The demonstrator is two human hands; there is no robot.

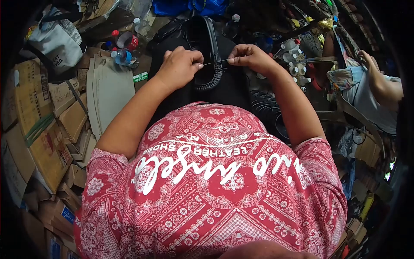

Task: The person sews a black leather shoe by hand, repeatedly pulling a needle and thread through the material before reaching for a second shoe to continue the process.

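A black leather shoe [212,39] rests on my lap between my hands, its gathered, puckered toe edge toward me and its opening facing up. My left hand [180,67] is closed in a pinch at the shoe's left side. On the other side my right hand [251,58] pinches too, thumb against forefinger. A thin thread [221,61] runs across the shoe's edge from one pinch to the other. Whether a needle is on it is too small to tell.
Stacked cardboard [43,125] fills the left side, below a grey bag [58,45]. Plastic bottles [123,57] lie at the upper left, more bottles [297,64] at the right. Black shoes [267,108] sit by my right forearm. Another person's arm [381,84] shows far right.
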